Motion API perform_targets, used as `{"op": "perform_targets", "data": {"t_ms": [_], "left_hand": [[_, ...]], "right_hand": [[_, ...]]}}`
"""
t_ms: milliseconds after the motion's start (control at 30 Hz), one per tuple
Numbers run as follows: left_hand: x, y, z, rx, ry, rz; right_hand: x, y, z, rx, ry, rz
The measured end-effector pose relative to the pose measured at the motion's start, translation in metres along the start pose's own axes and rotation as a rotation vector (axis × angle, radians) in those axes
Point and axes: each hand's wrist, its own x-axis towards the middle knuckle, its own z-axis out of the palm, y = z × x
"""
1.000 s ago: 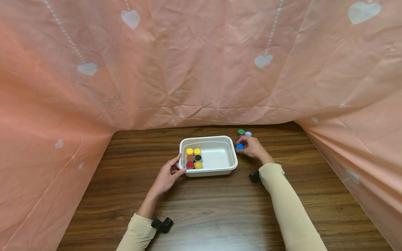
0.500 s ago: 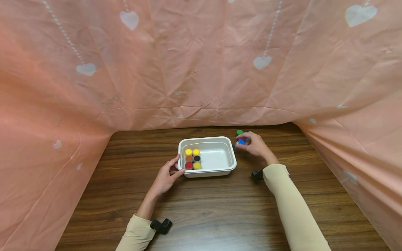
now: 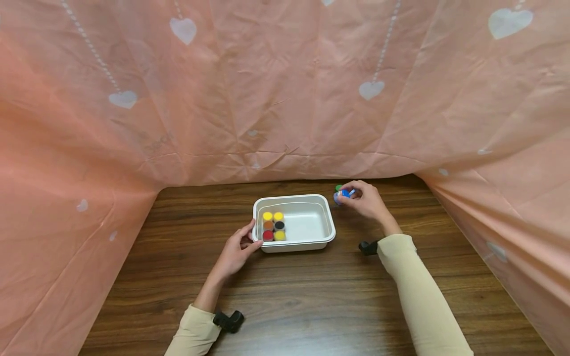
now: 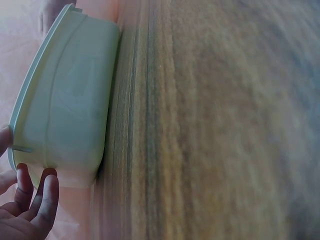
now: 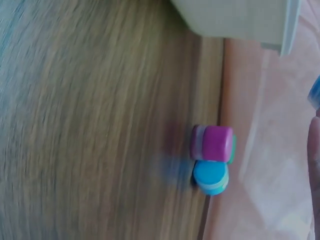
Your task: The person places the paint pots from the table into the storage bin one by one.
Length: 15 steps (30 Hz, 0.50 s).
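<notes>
The left hand [image 3: 236, 249] rests against the near-left corner of the white tray [image 3: 327, 217], fingers loosely apart on its rim. Six paint pots [image 3: 273, 225] sit in the tray's left end. Right of the tray, the right hand [image 3: 367, 200] pinches a blue-lidded pot [image 3: 342, 195] above the wooden surface [image 3: 311, 296], beside a green-lidded pot [image 3: 338, 188].

Your head view is evenly and softly lit, sharp, with bowed edges. Faint shadows lie under your hands [image 3: 236, 249] on the counter [image 3: 311, 296]. Both wrist views are blurred, washed pale beside the tray [image 4: 65, 110].
</notes>
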Motion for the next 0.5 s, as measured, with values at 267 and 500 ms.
{"op": "perform_targets", "data": {"t_ms": [267,500], "left_hand": [[-0.001,-0.003,0.000,-0.017,-0.007,0.014],[-0.001,-0.001,-0.001,-0.001,0.001,0.013]], "right_hand": [[-0.001,-0.009,0.002,0.164,0.028,0.027],[-0.001,-0.021,0.006,0.267,0.024,0.031]]}}
